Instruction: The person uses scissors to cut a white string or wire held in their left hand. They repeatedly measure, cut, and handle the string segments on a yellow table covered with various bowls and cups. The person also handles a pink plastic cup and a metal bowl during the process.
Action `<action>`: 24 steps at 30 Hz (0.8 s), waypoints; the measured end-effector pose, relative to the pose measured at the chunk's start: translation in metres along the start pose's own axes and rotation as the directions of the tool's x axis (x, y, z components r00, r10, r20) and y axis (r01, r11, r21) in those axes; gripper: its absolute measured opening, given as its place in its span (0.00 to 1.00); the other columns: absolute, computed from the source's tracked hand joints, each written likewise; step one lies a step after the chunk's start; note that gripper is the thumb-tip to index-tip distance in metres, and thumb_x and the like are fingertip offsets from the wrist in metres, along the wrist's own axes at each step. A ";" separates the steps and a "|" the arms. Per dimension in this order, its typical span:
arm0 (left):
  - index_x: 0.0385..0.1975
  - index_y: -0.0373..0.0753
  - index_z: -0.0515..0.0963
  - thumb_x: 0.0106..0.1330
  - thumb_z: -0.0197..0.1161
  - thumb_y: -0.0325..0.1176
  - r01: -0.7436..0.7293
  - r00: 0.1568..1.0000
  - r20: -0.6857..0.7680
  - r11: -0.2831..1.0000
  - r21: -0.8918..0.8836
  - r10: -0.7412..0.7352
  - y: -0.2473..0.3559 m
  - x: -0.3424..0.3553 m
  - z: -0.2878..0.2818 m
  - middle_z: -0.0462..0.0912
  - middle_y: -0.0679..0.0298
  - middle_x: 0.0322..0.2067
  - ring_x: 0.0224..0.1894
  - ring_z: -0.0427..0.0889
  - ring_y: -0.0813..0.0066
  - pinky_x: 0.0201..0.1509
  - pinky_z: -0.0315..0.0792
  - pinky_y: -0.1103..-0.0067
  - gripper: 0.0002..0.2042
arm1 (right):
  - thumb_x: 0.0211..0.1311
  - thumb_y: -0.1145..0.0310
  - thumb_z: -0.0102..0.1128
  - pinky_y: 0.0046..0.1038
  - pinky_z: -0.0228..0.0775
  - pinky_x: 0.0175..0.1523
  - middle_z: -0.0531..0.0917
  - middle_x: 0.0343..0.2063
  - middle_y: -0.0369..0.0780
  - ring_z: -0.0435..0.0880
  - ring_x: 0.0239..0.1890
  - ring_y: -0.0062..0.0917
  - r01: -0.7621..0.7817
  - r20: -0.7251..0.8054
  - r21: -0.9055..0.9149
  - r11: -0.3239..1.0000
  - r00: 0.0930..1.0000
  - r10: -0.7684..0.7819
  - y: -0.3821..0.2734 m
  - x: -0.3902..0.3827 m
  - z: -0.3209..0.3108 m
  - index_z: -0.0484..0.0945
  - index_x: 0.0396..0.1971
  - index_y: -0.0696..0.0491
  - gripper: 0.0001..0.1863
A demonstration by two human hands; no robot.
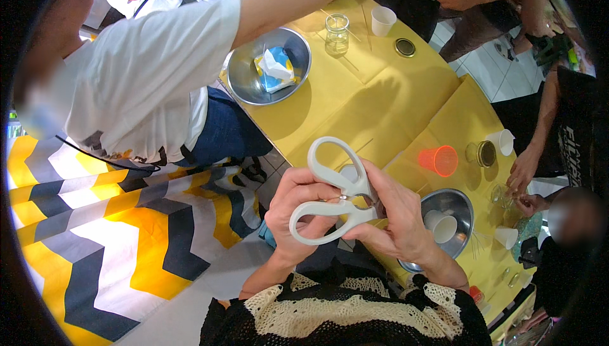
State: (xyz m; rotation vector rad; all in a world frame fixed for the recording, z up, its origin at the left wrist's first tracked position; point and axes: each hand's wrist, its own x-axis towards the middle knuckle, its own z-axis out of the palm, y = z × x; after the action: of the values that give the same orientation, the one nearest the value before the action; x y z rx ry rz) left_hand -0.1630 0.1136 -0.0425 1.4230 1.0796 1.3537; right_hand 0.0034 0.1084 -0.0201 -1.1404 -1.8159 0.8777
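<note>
Yellow-covered table [396, 114] with a curved far edge fills the middle and right, its near edge running diagonally from upper left down behind the hands. To the left, a zigzag-patterned cloth [149, 244] in yellow, grey and white hangs in folds over pale floor. A person in a white shirt [158, 73] leans across the table's upper left corner, one arm stretched over it; a person in black [574, 130] is at the right edge. A steel bowl [239, 82] sits at the upper left edge; another steel bowl [465, 219], with a white cup [440, 226] inside, lies just beyond the right forearm. Between the bowls runs a broad stretch of shadowed yellow cover.

Before the wearer's chest, near the table edge, the left hand [288, 209] and right hand [399, 209] hold up white-handled scissors [355, 188]. Both handle loops face left, spread apart. Left fingers are curled behind and between the loops, touching near the pivot; whether any passes through a loop is unclear. Right fingers and thumb are partly bent around the blade end, mostly hiding it.

Farther off stand an orange cup [438, 160], a glass jar [337, 36] and a round lid [405, 47].
</note>
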 end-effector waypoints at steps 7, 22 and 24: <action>0.27 0.33 0.78 0.45 0.67 0.20 -0.144 0.990 0.024 0.977 0.158 0.142 0.002 0.001 -0.005 0.76 0.59 0.34 0.32 0.77 0.73 0.31 0.69 0.83 0.09 | 0.40 0.56 0.69 0.28 0.71 0.33 0.78 0.32 0.47 0.80 0.30 0.34 0.037 -0.030 -0.051 0.998 0.999 -0.038 0.001 -0.001 0.003 0.63 0.53 0.62 0.41; 0.32 0.30 0.77 0.55 0.63 0.24 -0.033 0.999 0.044 0.999 0.017 0.032 -0.003 -0.002 0.002 0.73 0.57 0.40 0.39 0.76 0.73 0.40 0.71 0.81 0.06 | 0.40 0.61 0.70 0.26 0.71 0.33 0.78 0.32 0.48 0.80 0.30 0.33 -0.070 -0.088 0.086 0.994 0.993 0.078 0.010 -0.010 0.013 0.65 0.52 0.63 0.38; 0.34 0.30 0.77 0.57 0.61 0.24 -0.018 0.998 0.053 1.000 -0.014 0.019 -0.003 -0.001 0.003 0.73 0.58 0.42 0.40 0.76 0.73 0.42 0.71 0.81 0.07 | 0.41 0.62 0.70 0.27 0.72 0.34 0.77 0.34 0.48 0.80 0.32 0.33 -0.090 -0.090 0.114 0.989 0.991 0.101 0.011 -0.011 0.013 0.65 0.52 0.63 0.37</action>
State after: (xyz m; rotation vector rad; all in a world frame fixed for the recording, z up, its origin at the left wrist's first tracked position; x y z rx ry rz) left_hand -0.1598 0.1129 -0.0455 1.4543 1.0234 1.3263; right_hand -0.0010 0.1006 -0.0385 -1.1868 -1.6264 0.9502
